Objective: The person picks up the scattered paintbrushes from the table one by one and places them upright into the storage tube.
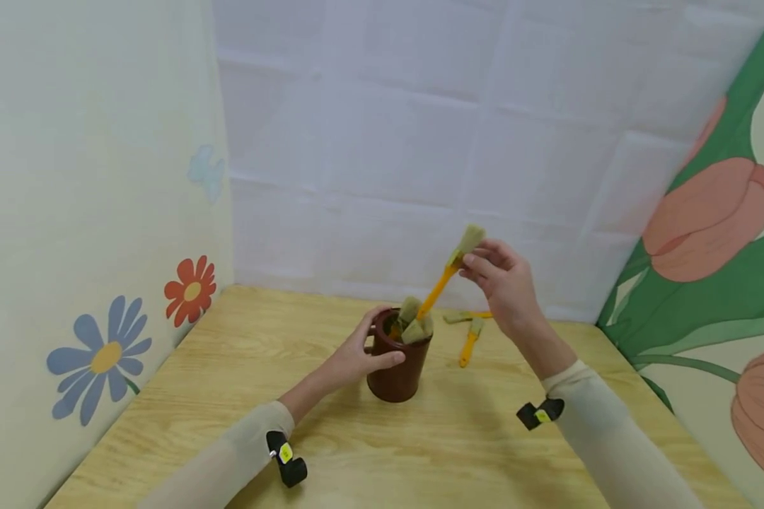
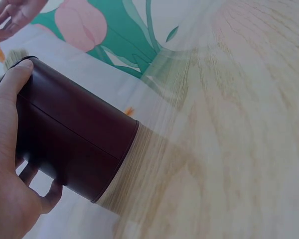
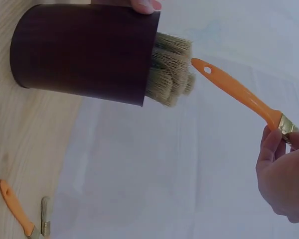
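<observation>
Several brushes (image 1: 417, 331) in cup (image 1: 397, 378), three outside.
Left hand (image 1: 359, 355) grips cup; right hand (image 1: 504, 288) pinches one brush (image 1: 441, 284) near its bristles, handle down just above cup; two loose brushes (image 1: 469, 343) lie below the right hand.

Soft, even light over the head view here, a touch muted, the white sheet (image 1: 356, 141) going grey-lavender with its creases faint. Diffuse shadows spread across the wooden table (image 1: 369, 452) near both sleeves (image 1: 223, 459). Wide-angle stretch there too: the side walls (image 1: 70, 177) splay outward. Over to the left wrist, and it's cool and hazy, the tabletop washed pale, the mug (image 2: 74, 124) throwing a soft-edged shadow. Right wrist: dim, that mug almost black, a faint highlight along the orange brush (image 3: 234, 89), the bristles (image 3: 164, 74) fairly crisp.
</observation>
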A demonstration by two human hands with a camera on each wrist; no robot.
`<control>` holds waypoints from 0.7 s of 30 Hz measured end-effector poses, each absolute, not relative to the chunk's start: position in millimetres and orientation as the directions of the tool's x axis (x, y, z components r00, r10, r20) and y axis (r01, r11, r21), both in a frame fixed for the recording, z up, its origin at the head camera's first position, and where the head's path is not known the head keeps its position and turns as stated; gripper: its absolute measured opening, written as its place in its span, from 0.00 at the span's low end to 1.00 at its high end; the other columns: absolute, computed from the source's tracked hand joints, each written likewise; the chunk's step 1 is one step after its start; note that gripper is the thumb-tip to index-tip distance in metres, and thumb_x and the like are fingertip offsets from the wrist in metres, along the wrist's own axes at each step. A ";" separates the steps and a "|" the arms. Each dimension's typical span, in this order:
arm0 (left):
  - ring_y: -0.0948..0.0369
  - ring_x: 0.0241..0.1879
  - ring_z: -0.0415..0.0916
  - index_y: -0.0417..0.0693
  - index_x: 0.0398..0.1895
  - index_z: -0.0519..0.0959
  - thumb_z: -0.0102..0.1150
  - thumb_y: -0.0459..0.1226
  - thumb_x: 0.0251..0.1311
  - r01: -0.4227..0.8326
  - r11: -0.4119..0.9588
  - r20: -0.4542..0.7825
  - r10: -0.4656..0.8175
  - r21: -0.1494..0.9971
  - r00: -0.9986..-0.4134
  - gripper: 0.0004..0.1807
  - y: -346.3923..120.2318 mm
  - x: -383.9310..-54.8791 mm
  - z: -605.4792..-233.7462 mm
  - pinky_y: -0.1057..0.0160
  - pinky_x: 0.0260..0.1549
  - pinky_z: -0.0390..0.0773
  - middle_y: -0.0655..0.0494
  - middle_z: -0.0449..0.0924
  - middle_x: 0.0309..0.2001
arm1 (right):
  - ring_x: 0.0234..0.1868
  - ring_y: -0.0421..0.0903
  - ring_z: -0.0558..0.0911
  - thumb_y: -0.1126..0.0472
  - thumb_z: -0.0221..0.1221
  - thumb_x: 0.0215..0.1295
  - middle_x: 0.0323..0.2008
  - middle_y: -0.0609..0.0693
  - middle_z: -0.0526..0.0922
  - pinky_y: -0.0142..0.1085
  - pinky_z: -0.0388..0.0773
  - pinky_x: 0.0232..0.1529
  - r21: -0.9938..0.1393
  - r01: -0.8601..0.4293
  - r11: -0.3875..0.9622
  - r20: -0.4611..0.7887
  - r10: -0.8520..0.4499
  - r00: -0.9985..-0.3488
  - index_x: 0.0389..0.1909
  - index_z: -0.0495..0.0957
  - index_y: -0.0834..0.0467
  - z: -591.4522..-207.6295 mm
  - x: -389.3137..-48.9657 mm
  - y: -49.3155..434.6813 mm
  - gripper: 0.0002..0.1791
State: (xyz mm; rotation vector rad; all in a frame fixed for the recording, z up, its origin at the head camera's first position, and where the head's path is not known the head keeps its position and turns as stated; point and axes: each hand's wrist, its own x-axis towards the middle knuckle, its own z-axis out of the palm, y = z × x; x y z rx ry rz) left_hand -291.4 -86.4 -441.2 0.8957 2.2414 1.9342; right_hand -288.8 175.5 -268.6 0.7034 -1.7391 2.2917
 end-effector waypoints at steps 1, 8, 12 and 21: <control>0.56 0.67 0.61 0.70 0.80 0.50 0.71 0.47 0.64 0.389 0.050 0.327 0.450 0.920 -0.831 0.48 -86.6 -291.8 -441.4 0.45 0.61 0.70 0.64 0.60 0.71 | 0.41 0.54 0.85 0.72 0.64 0.68 0.40 0.57 0.84 0.45 0.82 0.48 -0.860 -0.414 -0.300 0.468 -0.135 -0.874 0.47 0.78 0.67 -270.0 -290.1 175.2 0.09; 0.54 0.70 0.59 0.67 0.82 0.48 0.71 0.45 0.64 0.381 0.051 0.318 0.457 0.923 -0.831 0.50 -86.0 -291.5 -440.9 0.43 0.62 0.68 0.62 0.58 0.73 | 0.42 0.55 0.84 0.71 0.64 0.69 0.40 0.58 0.82 0.46 0.81 0.51 -0.867 -0.392 -0.308 0.441 -0.107 -0.891 0.46 0.77 0.68 -282.5 -295.6 170.6 0.08; 0.53 0.70 0.58 0.69 0.81 0.49 0.71 0.45 0.64 0.380 0.053 0.317 0.451 0.923 -0.834 0.50 -85.5 -292.5 -441.7 0.43 0.62 0.67 0.61 0.57 0.73 | 0.41 0.54 0.85 0.72 0.64 0.68 0.39 0.58 0.82 0.45 0.82 0.50 -0.858 -0.418 -0.299 0.461 -0.089 -0.883 0.45 0.78 0.68 -287.2 -297.6 166.8 0.08; 0.54 0.70 0.58 0.77 0.78 0.51 0.70 0.50 0.64 0.381 0.062 0.315 0.446 0.923 -0.838 0.46 -85.5 -292.1 -440.6 0.44 0.62 0.68 0.63 0.57 0.72 | 0.45 0.59 0.83 0.67 0.64 0.70 0.41 0.61 0.81 0.44 0.82 0.48 -0.895 -0.443 0.055 0.427 -0.178 -0.886 0.41 0.77 0.64 -313.1 -292.3 160.7 0.06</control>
